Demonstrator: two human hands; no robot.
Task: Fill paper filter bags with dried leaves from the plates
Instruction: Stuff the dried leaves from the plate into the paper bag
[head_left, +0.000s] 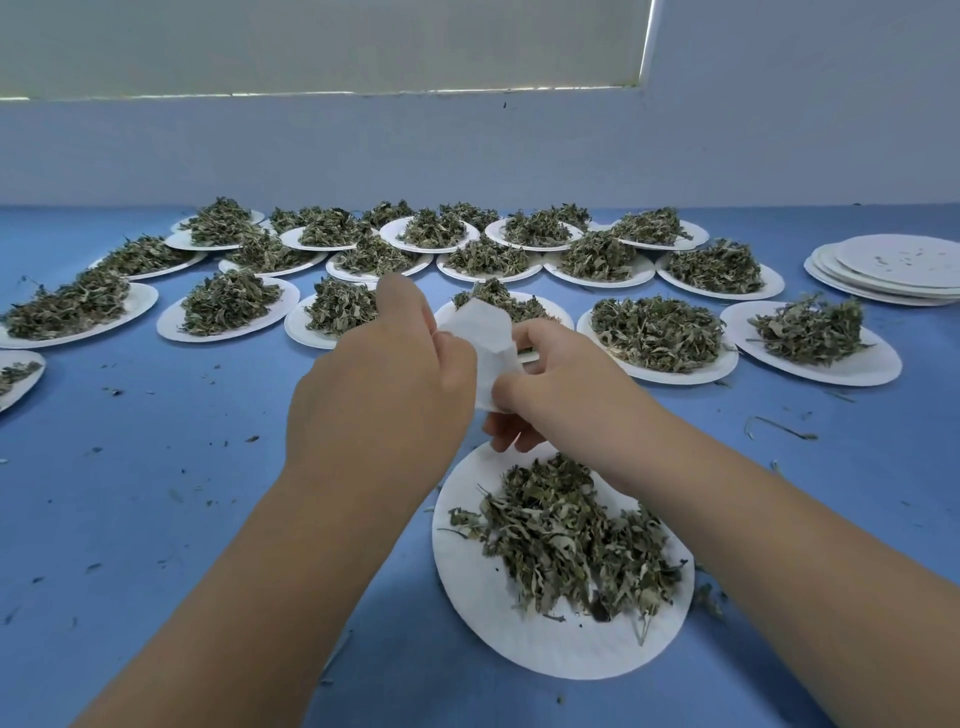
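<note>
A white paper filter bag (485, 343) is held upright above the blue table between both hands. My left hand (379, 379) pinches its left edge near the top. My right hand (550, 384) grips its lower right side. Just below the hands a white paper plate (493, 623) lies close to me, and a loose pile of dried green leaves (566, 540) covers its upper right part. I cannot tell whether the bag holds any leaves.
Several white plates heaped with dried leaves (657, 332) stand in rows across the far half of the blue table (156, 493). A stack of bare plates (893, 267) sits at the far right. Leaf crumbs and a stem (779, 427) are scattered on the table. A pale wall rises behind.
</note>
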